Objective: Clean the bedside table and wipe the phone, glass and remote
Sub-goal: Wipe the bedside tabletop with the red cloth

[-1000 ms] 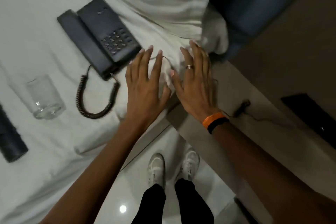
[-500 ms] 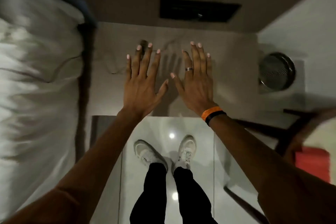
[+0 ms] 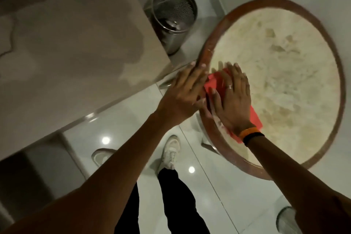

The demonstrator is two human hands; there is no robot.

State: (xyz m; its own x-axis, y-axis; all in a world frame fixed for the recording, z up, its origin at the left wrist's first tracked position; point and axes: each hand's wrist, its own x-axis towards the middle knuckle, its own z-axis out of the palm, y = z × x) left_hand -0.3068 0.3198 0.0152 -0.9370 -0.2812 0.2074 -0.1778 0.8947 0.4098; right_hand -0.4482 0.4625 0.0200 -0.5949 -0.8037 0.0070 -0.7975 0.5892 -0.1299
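Observation:
A red cloth (image 3: 255, 119) lies at the near left edge of a round table (image 3: 284, 74) with a pale top and brown rim. My right hand (image 3: 232, 99) lies flat on the cloth, fingers stretched out. My left hand (image 3: 183, 93) is beside it, fingers straight, fingertips over the table's rim and the cloth's left corner. The beige bedside table (image 3: 76, 43) is at the left, its top bare apart from a thin cord at its left edge. Phone, glass and remote are out of view.
A perforated steel bin (image 3: 174, 11) stands on the floor between the bedside table and the round table. The glossy white tiled floor (image 3: 218, 195) is below, with my legs and white shoes (image 3: 171, 152) on it. A dark panel shows at the top left.
My view has swung right from the bed, past the bedside table, to the round table. Both hands have moved from above the bedside table onto the red cloth.

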